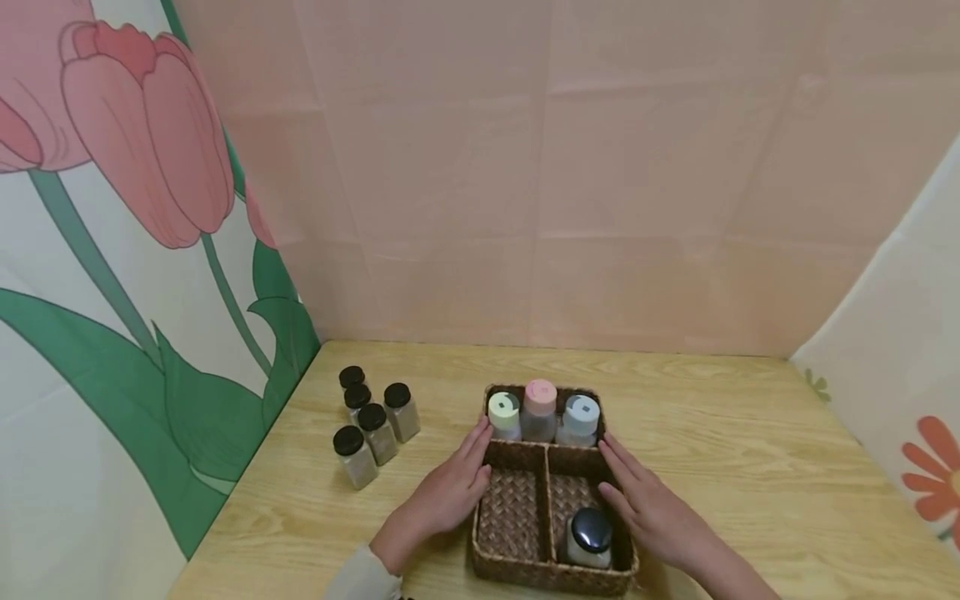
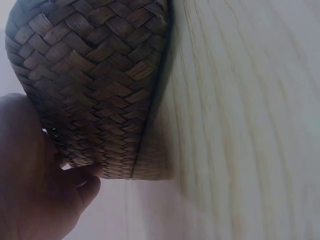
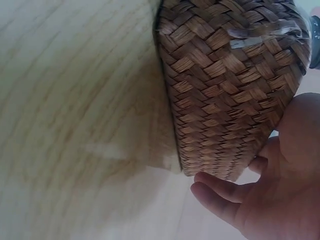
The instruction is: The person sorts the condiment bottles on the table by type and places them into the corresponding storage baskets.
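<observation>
A brown woven basket (image 1: pixel 551 577) with divided compartments stands on the table between two hands. The left hand (image 1: pixel 450 492) rests on its left side, fingers stretched along the outer wall; the right hand (image 1: pixel 660 517) touches the right side in the same way. At the back of the basket stand bottles with a pale yellow cap (image 1: pixel 504 406), a pink cap (image 1: pixel 541 393) and a light blue cap (image 1: pixel 582 410). A jar with a shiny black lid (image 1: pixel 591 533) sits in the front right compartment. Both wrist views show fingers against the woven outer wall (image 2: pixel 95 75).
Several small clear jars with black lids, one of them a jar (image 1: pixel 402 412), stand in a group left of the basket on the wooden table (image 1: pixel 712 417). A pink cloth (image 1: pixel 540 250) hangs behind, and a tulip-print cloth (image 1: pixel 150 142) hangs on the left.
</observation>
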A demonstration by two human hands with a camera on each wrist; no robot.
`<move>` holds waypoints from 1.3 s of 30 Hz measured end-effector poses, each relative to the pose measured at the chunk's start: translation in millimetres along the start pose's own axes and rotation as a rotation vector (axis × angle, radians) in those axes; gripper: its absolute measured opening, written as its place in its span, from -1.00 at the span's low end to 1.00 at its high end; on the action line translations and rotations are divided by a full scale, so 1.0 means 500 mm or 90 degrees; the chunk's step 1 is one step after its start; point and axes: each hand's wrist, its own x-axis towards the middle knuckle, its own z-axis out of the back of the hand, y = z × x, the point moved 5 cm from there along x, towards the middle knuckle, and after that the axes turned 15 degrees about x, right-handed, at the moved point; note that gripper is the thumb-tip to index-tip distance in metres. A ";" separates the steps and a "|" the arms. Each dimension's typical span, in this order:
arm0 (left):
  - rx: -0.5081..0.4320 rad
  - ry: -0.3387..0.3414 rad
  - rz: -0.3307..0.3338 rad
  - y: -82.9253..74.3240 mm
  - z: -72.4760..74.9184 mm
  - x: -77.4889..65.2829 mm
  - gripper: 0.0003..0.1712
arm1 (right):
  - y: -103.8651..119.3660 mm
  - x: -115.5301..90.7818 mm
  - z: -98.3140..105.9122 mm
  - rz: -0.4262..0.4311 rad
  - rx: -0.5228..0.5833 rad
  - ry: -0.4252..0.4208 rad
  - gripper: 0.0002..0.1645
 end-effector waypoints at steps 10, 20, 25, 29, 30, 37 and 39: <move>-0.011 0.005 0.017 0.000 0.006 0.000 -0.33 | -0.009 -0.003 -0.004 -0.028 0.020 -0.013 -0.31; 0.021 -0.039 0.032 0.003 0.034 -0.025 -0.28 | -0.015 0.001 -0.011 0.020 0.114 -0.057 -0.38; 0.042 -0.086 0.032 0.010 0.079 -0.040 -0.31 | -0.016 -0.003 -0.013 0.035 0.132 -0.076 -0.38; 0.061 -0.145 0.042 0.020 0.124 -0.051 -0.37 | -0.016 -0.003 -0.015 0.037 0.143 -0.078 -0.38; 0.070 -0.159 0.049 0.024 0.135 -0.052 -0.39 | -0.016 -0.003 -0.015 0.036 0.146 -0.077 -0.38; 0.138 -0.265 0.084 0.060 0.192 -0.077 -0.51 | -0.021 -0.002 -0.015 0.027 0.155 -0.079 -0.36; 0.146 -0.287 0.088 0.072 0.200 -0.087 -0.51 | -0.021 -0.003 -0.014 0.027 0.151 -0.078 -0.36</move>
